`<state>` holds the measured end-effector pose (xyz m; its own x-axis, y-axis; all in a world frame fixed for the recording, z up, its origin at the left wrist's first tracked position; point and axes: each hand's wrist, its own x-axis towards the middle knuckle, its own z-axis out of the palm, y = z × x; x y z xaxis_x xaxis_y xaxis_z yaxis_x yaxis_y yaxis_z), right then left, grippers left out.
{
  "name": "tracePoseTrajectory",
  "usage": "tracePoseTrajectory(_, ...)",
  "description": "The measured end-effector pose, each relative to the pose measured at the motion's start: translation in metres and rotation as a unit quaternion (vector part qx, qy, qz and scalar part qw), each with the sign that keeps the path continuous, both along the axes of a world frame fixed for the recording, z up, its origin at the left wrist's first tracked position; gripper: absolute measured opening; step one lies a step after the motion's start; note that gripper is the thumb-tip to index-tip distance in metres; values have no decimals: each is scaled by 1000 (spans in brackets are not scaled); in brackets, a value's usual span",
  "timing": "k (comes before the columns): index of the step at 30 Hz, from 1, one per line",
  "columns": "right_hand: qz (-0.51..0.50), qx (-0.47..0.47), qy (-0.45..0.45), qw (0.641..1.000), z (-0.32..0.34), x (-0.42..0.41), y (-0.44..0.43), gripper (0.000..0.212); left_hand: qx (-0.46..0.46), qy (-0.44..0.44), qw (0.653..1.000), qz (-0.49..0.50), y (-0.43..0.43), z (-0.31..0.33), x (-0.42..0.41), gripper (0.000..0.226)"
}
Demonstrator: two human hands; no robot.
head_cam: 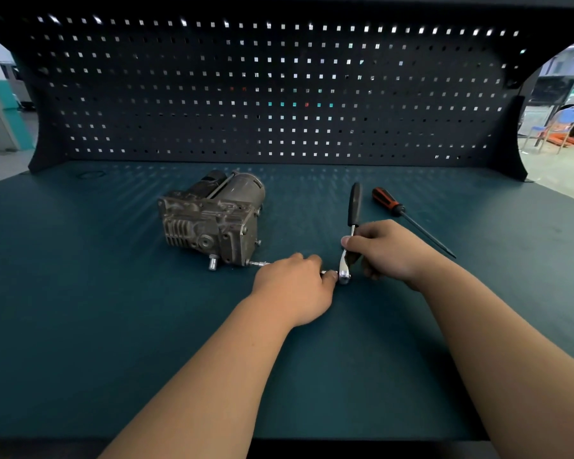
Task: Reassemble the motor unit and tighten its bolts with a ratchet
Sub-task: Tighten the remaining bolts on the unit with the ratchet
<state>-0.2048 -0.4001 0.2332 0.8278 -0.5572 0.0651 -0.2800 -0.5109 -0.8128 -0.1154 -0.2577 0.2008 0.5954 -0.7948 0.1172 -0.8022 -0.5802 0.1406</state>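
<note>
In the head view, a motor (212, 220) is seen standing on the dark green counter (113, 326), left of centre and towards the far side. Its finned, boxy end is turned near and its round can points far. Its far parts are dim, and details there cannot be made out. A short stub juts from its near face, low down.

A thin extension (259, 264) is set against the motor's near right corner and runs right, low over the counter. Only its left tip and a sliver near the ratchet's head are shown; the rest is hidden under the left hand (295, 286), whose fingers are curled down over it. The fingertips themselves cannot be seen.

The ratchet (354, 207) is held with its head near, at the extension's right end, and its black grip pointing far. Its metal shank is gripped by the right hand (385, 250), thumb on the left side, so the middle of the shank is covered.

A screwdriver (398, 210) with an orange and black handle lies just right of the ratchet, apart from it, its tip pointing near and right.

A dark pegboard (279, 94) closes the far side. Past its right edge a blue chair (567, 117) is glimpsed, blurred. Both forearms are cut off by the bottom edge.
</note>
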Motion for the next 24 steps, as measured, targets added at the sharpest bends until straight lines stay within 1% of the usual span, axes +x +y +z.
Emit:
tracePoseTrajectory(2,40,9,-18,999,6,-6,-3,22,0,0,1000,0,0,0,1,42)
tracePoseTrajectory(4,114,44,-23,992,11,-12,-6,8,1,1,1000,0,0,0,1,42)
tracePoseTrajectory(5,151,57,-12,987,13,-15,-6,1,1,2,1000,0,0,0,1,42)
tracePoseTrajectory(6,178,58,5,982,15,-17,-6,6,0,2,1000,1,0,0,1,42)
tracePoseTrajectory(8,191,43,20,980,16,-17,-5,9,-1,2,1000,3,0,0,0,42)
tracePoseTrajectory(11,143,41,-9,989,14,-14,-3,2,-7,1,1000,9,1,-1,-1,43)
tracePoseTrajectory(15,66,61,-35,995,6,-6,-6,11,-18,6,1000,18,0,-1,-2,44)
tracePoseTrajectory(17,31,78,-23,996,0,-1,-6,17,-24,10,999,21,0,-1,-2,45)
tracePoseTrajectory(20,7,89,29,996,-8,3,-6,28,-26,10,999,24,0,-2,-4,45)
tracePoseTrajectory(24,-18,90,53,994,-9,7,-7,30,-25,11,999,18,2,-1,-4,44)
